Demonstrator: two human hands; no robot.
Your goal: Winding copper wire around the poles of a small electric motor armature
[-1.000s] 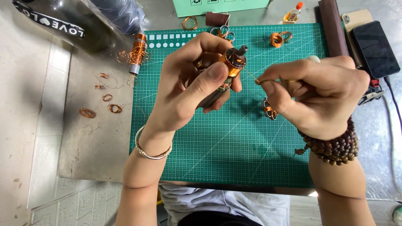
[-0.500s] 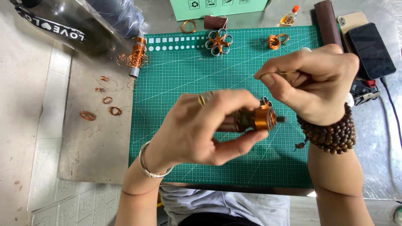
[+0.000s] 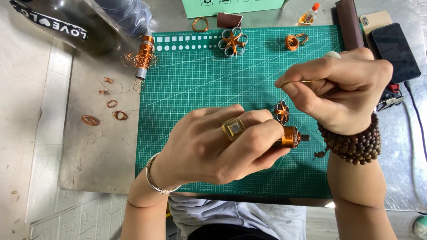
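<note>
My left hand (image 3: pixel 222 144), with a gold ring and a thin bangle, grips a small motor armature (image 3: pixel 291 137) wound with copper wire; its shaft end pokes out to the right, low over the green cutting mat (image 3: pixel 187 89). My right hand (image 3: pixel 340 89), wearing a brown bead bracelet, pinches a thin copper wire (image 3: pixel 302 82) between thumb and forefinger, above and to the right of the armature. A small round piece with copper windings (image 3: pixel 281 112) lies on the mat between the two hands.
At the mat's far edge lie a flower-shaped metal piece with copper wire (image 3: pixel 233 42) and a copper coil (image 3: pixel 294 41). Another wound armature (image 3: pixel 144 55) and several loose copper loops (image 3: pixel 90 120) lie on the grey sheet to the left. A phone (image 3: pixel 395 51) sits right.
My left hand has dropped from the mat's upper middle towards the near edge, turning the armature sideways. My right hand stays high at the right, still pinching the wire.
</note>
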